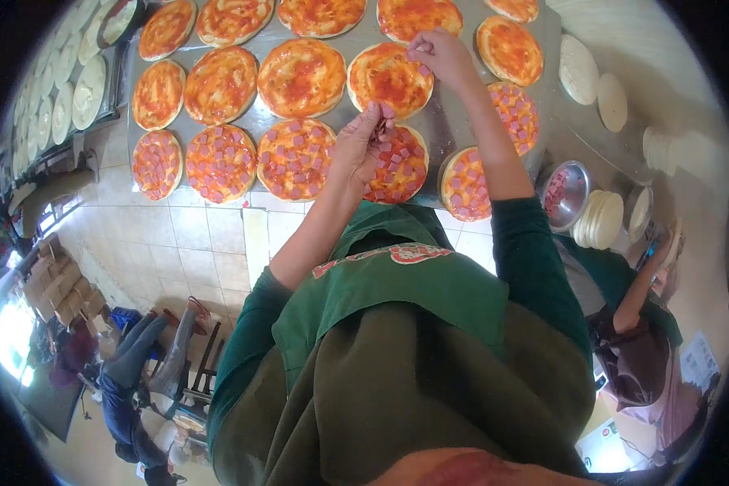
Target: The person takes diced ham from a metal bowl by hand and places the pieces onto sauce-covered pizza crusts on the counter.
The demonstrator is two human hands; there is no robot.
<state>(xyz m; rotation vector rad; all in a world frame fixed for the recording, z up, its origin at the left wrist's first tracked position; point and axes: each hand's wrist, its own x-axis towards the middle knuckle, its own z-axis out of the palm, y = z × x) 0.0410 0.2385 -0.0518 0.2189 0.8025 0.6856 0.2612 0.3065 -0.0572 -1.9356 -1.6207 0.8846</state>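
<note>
My right hand is pinched at the fingertips over a sauced pizza base; pink ham cubes show right by the fingers. Nearer to me, my left hand is curled, with reddish ham pieces partly visible among its fingers. It hovers over the edge of a pizza topped with ham cubes. To its left lie more ham-topped pizzas, one of them a round pizza right beside my wrist. Behind these, a sauced base carries only red sauce.
A metal tray bears the rows of pizzas. On the right stand a steel bowl of ham cubes and a stack of plain bases. Another tray of pale bases is at far left. A co-worker's arm shows at lower right.
</note>
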